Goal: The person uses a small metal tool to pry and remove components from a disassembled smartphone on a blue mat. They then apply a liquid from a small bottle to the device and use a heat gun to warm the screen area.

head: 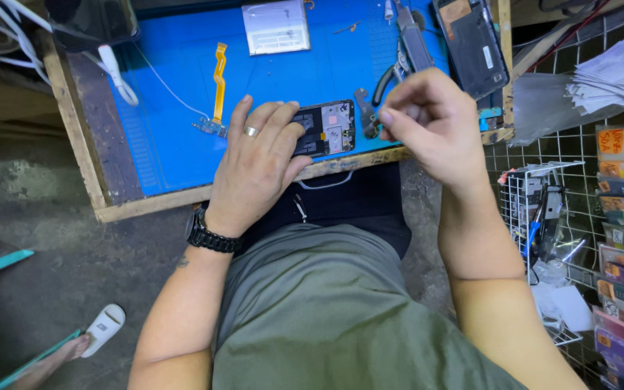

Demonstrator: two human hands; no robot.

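Phone, opened with its insides showing, lies at the near edge of the blue mat on the bench. Left hand rests flat on its left end, fingers spread and pressing it down. Right hand hovers just right of it, fingers pinched closed; whether they hold anything, I cannot tell. Farther out lie an orange ribbon cable, a white box, pliers and a second dark phone. A wire rack stands right.

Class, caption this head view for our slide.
Left hand steadies an opened phone on a blue mat; right hand pinched above.
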